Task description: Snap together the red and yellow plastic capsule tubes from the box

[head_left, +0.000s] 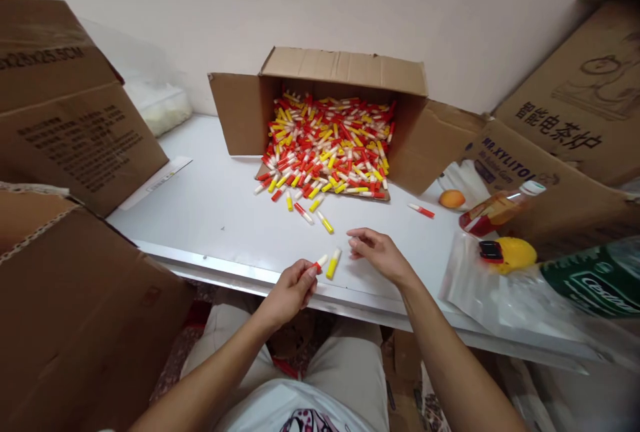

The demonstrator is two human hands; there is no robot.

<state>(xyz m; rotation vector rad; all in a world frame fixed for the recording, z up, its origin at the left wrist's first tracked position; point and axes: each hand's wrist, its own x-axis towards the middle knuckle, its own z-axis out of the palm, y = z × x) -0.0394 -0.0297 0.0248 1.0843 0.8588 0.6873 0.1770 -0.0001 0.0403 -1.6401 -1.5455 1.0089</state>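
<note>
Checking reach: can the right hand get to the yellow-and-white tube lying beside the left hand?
Probably yes. The right hand is empty and open just right of the yellow-and-white tube, with only bare table between them.

One camera sits on the person's head. It looks forward and down, close over the desk. The box by the wall is farther off, straight ahead.

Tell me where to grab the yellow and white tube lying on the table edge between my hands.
Take the yellow and white tube across its yellow lower half, coming from above with thumb and forefinger on its long sides. It lies flat, tilted slightly, free of the red tube in the left hand, and the right hand is nearest.
</note>
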